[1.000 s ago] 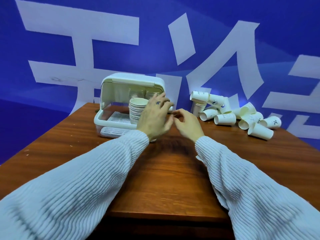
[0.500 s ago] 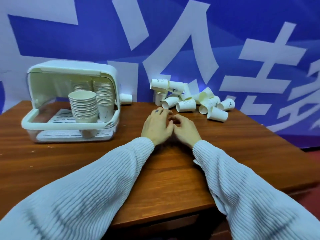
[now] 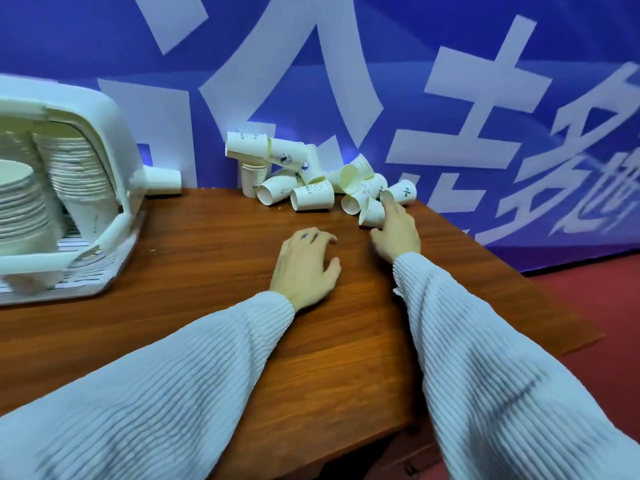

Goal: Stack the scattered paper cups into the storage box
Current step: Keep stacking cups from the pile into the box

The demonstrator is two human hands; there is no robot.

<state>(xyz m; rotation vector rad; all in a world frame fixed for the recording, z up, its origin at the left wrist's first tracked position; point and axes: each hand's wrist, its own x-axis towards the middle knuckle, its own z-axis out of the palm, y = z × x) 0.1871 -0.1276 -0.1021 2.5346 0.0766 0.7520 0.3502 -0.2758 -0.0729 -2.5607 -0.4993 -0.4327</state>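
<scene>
Paper cups (image 3: pixel 311 199) lie heaped; right hand (image 3: pixel 396 233) touches 1 cup (image 3: pixel 372 213).

Loose paper cups heaped at the back, stacked ones in the storage box.

The scattered paper cups (image 3: pixel 311 199) are white with small printed marks, most tipped on their sides and piled on each other against the backdrop; one cup (image 3: pixel 162 181) lies alone just beside the box. The white plastic storage box (image 3: pixel 114 140), lid raised, holds tall nested cup stacks (image 3: pixel 78 168).
</scene>
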